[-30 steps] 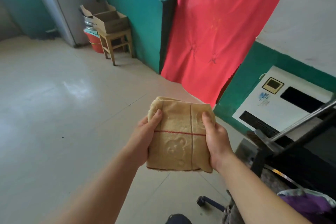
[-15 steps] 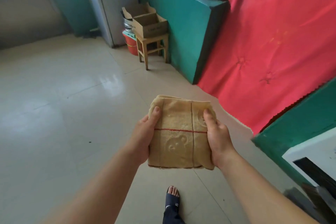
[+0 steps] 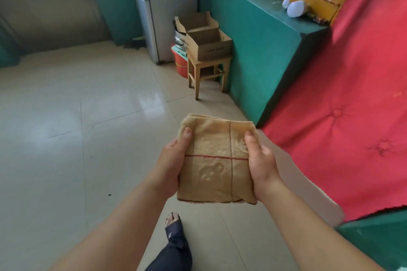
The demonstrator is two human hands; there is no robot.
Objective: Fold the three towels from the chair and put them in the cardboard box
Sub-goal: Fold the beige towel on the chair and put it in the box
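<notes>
A folded tan towel with a red stripe and an embossed bear is held flat in front of me at waist height. My left hand grips its left edge, thumb on top. My right hand grips its right edge the same way. An open cardboard box sits on a small wooden stool ahead, against the green wall. The chair and the other towels are out of view.
A red bucket and a metal pot stand left of the stool, next to a grey fridge. A red cloth hangs on the right. Pale floor tiles spread to the left. My foot shows below.
The view has swung left and moved closer to the stool and box; the chair and white appliance have left the frame. Both hands hold the towel as before.
</notes>
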